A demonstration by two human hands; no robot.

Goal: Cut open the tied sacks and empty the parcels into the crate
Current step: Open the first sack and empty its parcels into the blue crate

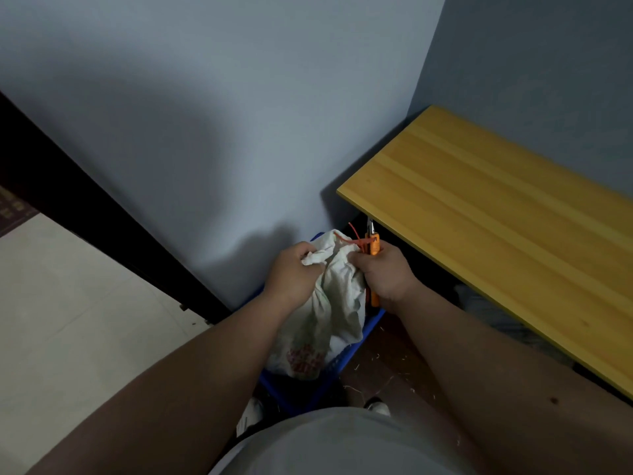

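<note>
While my left hand (pixel 295 269) bunches the crumpled white cloth sack (pixel 337 296) over the blue plastic crate (pixel 356 341), my right hand (pixel 387 272) fingers clench orange-handled metal cutters (pixel 372 245) beside its red tie (pixel 352 240).

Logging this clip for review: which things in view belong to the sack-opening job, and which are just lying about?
Job:
sack, gripped by both hands
red tie at its mouth
orange cutter in right hand
left hand
blue crate beneath the sack

Lying about:
wooden bench
debris on the floor
grey bundle under the bench
</note>
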